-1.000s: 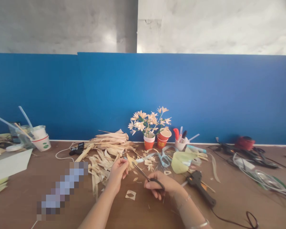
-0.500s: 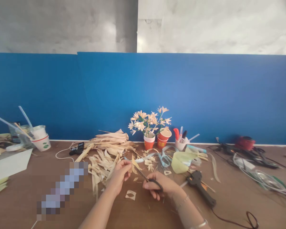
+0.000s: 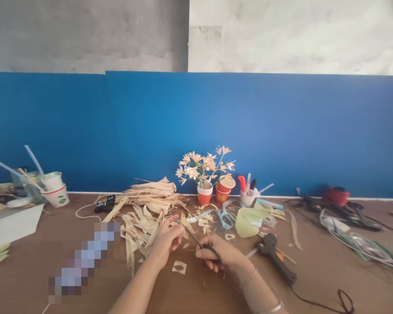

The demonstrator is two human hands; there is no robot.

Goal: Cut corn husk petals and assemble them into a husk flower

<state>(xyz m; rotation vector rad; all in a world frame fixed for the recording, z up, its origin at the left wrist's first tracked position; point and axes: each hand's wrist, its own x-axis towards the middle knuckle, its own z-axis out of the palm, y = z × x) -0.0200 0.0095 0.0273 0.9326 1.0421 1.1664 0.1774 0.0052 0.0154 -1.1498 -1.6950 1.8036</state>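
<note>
My right hand point(image 3: 214, 253) is closed round the handles of dark scissors point(image 3: 193, 236), whose blades point up and left toward my other hand. My left hand point(image 3: 168, 237) is raised at the blade tips with its fingers bent; whatever it pinches is too small to make out. Dried husk strips point(image 3: 140, 229) lie in a pile just left of it. Below the hands, a pale square scrap with a hole point(image 3: 179, 267) rests on the brown table point(image 3: 183, 296). Small pale petal pieces point(image 3: 206, 226) lie beyond the scissors.
Pale flowers point(image 3: 206, 165) stand in red and white cups point(image 3: 205, 195) at the back. To the right are a yellow-green sheet point(image 3: 249, 222), a black glue gun point(image 3: 277, 257) and tangled cables point(image 3: 347, 226). At the left stands a white cup point(image 3: 57, 196) beside papers point(image 3: 13, 231).
My left hand's fingers have shifted slightly and its index finger is more raised. The scissors and my right hand have moved a little to the left.
</note>
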